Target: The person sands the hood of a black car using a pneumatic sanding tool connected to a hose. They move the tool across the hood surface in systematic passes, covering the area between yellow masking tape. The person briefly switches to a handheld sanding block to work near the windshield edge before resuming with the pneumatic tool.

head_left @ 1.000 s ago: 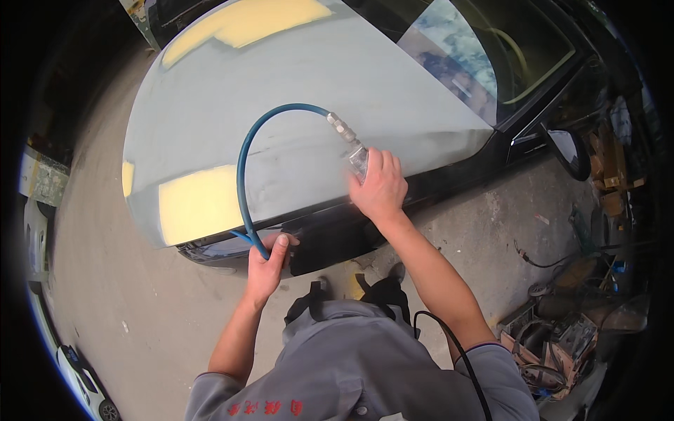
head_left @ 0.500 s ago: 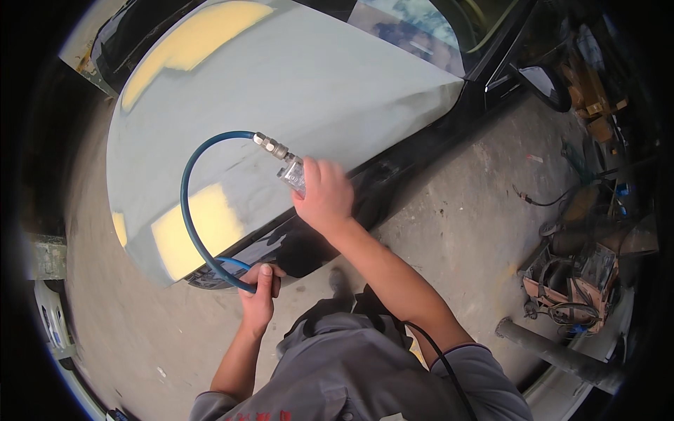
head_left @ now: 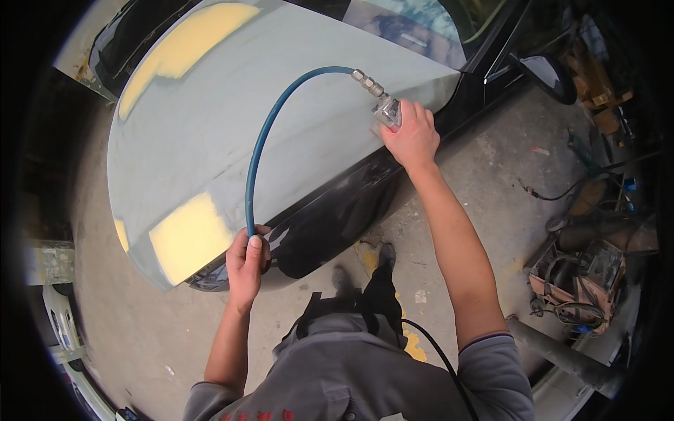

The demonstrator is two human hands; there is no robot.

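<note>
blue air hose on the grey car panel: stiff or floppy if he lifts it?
Probably springy rather than limp: the blue rubber air hose holds a smooth arch between the left hand and the metal fitting by the right hand. Likely light, since one hand carries its loop. It would probably drag or whip across the grey primed car panel.

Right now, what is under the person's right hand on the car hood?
Under the right hand sits a metal air tool on the grey sanded hood, joined to the blue hose. The palm covers the tool's body and working face, so these cannot be seen.
</note>
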